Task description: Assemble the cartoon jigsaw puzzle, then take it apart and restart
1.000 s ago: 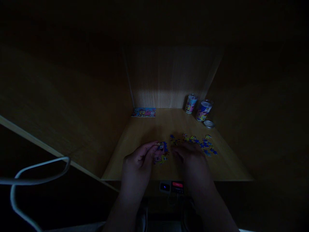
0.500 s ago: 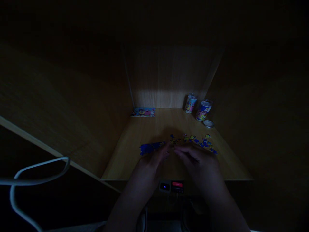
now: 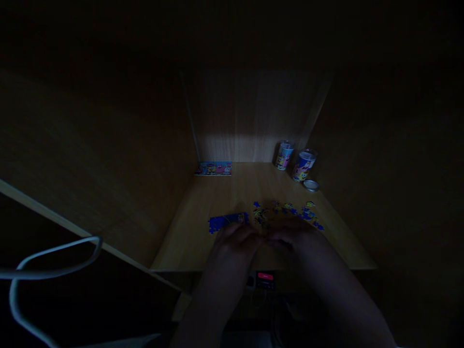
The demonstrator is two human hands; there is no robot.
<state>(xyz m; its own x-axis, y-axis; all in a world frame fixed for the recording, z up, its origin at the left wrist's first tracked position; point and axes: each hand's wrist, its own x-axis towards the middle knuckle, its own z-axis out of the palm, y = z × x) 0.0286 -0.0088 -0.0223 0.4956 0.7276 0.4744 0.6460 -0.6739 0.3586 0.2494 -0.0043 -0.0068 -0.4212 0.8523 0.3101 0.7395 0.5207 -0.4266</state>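
Note:
In the dim head view, my left hand is closed just below a partly joined blue jigsaw puzzle. My right hand is closed too, and its fingertips meet those of the left. Whatever lies between the fingertips is too small and dark to make out. Loose blue and yellow puzzle pieces spread behind and to the right of my right hand. Several more pieces lie just beyond the fingertips.
A finished-looking cartoon puzzle strip lies at the back left. Two printed cans stand at the back right by a round lid. Wooden walls enclose the desk. A white cable hangs at left; a small device sits below the edge.
My hands have come together, fingertips now meeting. The left hand has turned palm down and shifted right; the right has lowered slightly. More of the pieces behind them now shows.

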